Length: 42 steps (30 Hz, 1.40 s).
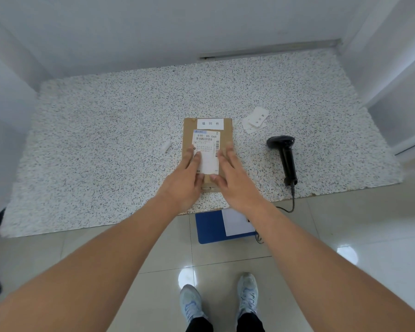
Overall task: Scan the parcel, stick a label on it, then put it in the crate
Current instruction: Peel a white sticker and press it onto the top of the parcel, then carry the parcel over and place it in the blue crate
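Note:
A flat brown cardboard parcel point(225, 137) lies on the speckled counter point(106, 140). It carries a white shipping label with barcodes and, at its far edge, a small white label with printed characters point(210, 123). My left hand point(186, 173) and my right hand point(233, 173) both rest flat on the parcel's near half, fingers spread, gripping nothing. A black handheld scanner point(285, 154) lies on the counter to the right of the parcel, its cable running off the front edge. A blue crate point(209, 226) sits on the floor below the counter edge, partly hidden by my right arm.
Several loose white labels point(255, 121) lie beyond the parcel to the right. A small white peeled strip point(166, 147) lies left of the parcel. White walls close the counter at the back and both sides. My feet point(221, 303) stand on the tiled floor.

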Available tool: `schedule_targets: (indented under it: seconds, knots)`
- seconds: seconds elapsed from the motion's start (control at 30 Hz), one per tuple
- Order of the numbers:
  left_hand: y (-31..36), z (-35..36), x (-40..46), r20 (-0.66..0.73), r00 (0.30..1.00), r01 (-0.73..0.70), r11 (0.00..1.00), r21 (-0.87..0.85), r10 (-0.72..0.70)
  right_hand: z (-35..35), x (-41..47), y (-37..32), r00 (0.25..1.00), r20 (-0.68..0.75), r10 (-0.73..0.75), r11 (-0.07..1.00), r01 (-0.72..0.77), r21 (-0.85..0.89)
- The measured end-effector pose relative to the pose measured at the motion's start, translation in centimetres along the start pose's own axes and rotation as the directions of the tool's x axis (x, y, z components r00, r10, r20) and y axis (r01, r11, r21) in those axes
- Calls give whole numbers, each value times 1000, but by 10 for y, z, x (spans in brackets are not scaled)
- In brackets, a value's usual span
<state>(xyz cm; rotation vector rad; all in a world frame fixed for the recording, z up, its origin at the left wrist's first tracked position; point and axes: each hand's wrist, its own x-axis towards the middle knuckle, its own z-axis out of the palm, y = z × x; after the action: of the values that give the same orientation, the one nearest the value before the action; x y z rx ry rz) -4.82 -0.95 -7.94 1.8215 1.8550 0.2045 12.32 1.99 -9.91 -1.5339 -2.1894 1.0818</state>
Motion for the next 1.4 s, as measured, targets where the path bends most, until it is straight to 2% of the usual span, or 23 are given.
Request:
schedule_targets:
  seconds: [0.3, 0.67, 0.83, 1.07, 1.23, 1.4]
  knots:
    - [12, -48, -16, -81, 993, -78, 995, 55, 82, -28, -15, -49, 996, -91, -13, 1000, 15, 23]
    - [64, -172, -76, -299, 926, -192, 970, 151, 230, -114, -59, -160, 940, -284, -188, 980, 161, -117]
    - [97, -235, -111, -397, 879, -207, 962, 180, 263, -160, -88, -219, 893, -349, -285, 958, 250, -142]
    - [142, -295, -163, -517, 816, -207, 965, 160, 261, -222, -127, -279, 816, -358, -453, 891, 399, -216]
    - [178, -320, -208, -611, 760, -141, 974, 179, 222, -254, -157, -305, 749, -318, -582, 810, 498, -309]
    - [204, -330, -260, -673, 717, -79, 981, 177, 179, -270, -192, -326, 675, -294, -677, 735, 597, -321]
